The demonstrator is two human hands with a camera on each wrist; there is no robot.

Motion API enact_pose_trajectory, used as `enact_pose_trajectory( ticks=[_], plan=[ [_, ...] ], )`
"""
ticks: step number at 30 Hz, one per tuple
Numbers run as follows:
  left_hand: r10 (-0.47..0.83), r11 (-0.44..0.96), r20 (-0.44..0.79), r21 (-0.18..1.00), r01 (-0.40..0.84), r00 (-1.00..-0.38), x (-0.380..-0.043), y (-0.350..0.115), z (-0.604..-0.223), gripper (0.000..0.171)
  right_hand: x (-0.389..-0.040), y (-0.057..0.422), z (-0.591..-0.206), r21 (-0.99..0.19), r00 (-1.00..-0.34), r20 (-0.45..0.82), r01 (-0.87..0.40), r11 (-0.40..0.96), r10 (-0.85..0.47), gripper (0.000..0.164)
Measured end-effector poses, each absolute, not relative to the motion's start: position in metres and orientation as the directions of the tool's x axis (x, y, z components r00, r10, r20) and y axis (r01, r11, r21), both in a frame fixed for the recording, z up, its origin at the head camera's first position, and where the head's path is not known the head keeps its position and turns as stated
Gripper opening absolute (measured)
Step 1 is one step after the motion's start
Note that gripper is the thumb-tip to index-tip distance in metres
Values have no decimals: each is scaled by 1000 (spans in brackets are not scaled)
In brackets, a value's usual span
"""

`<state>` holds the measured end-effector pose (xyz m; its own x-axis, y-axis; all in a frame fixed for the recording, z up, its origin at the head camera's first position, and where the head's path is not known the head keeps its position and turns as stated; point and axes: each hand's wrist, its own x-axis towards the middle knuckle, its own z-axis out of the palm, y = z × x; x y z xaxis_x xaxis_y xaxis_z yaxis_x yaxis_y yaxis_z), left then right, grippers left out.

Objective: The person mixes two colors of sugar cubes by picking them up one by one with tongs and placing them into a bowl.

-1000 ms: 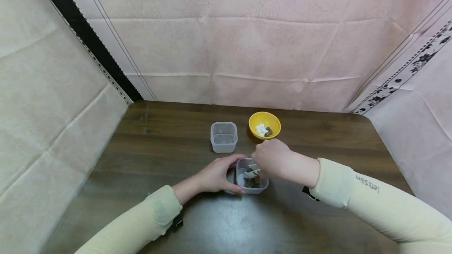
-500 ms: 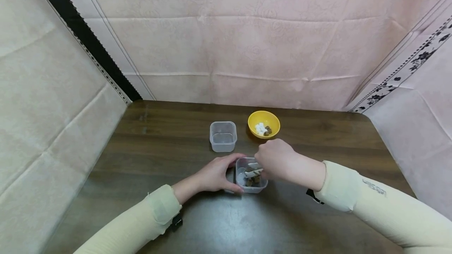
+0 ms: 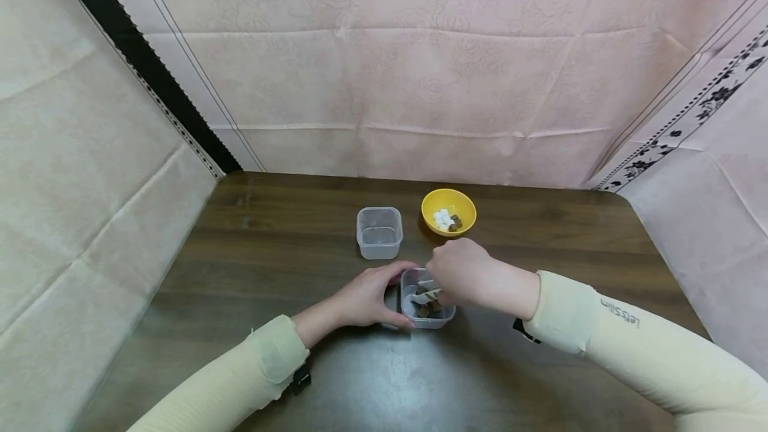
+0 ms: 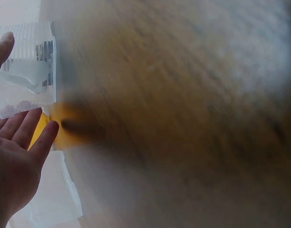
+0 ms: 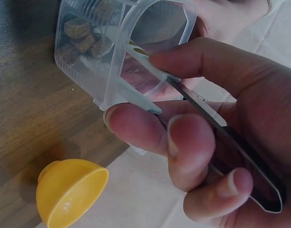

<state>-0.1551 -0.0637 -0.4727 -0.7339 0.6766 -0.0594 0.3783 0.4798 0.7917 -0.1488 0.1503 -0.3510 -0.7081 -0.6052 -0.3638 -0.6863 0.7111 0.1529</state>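
My left hand (image 3: 360,299) steadies a clear plastic container (image 3: 433,324) from its left side, thumb at the near corner and fingers at the far one. Several brown cubes (image 5: 77,28) lie inside it. With my right hand (image 3: 465,269) I hold small tongs (image 5: 202,107), which have metal arms and pale plastic ends. The ends of the tongs reach through the container's opening, among the cubes. Whether a cube sits between them I cannot tell. In the left wrist view the container (image 4: 26,52) appears between thumb and fingers.
Behind the hands stand a second clear container (image 3: 381,252), with nothing visible inside, and a yellow bowl (image 3: 435,209) holding white and brown cubes (image 3: 444,220). The wooden table (image 3: 288,219) ends at a cloth backdrop (image 3: 384,99).
My right hand with the tongs shifted slightly right, then back left over the container. The left hand and the containers stay in place.
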Motion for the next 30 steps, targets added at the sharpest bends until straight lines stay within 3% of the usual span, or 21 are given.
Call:
enact_pose_trajectory(
  ticks=[15, 24, 30],
  plan=[
    [685, 460, -36, 796, 394, -727, -155, -65, -475, 92, -149, 148, -351, 148, -704, -350, -693, 705, -618, 16],
    [679, 463, -32, 794, 394, -733, -154, -64, -475, 92, -145, 161, -337, 142, -700, -289, -706, 694, -653, 21],
    [687, 453, -27, 798, 398, -727, -155, -63, -476, 90, -137, 169, -326, 204, -698, -200, -716, 667, -688, 31]
  ],
)
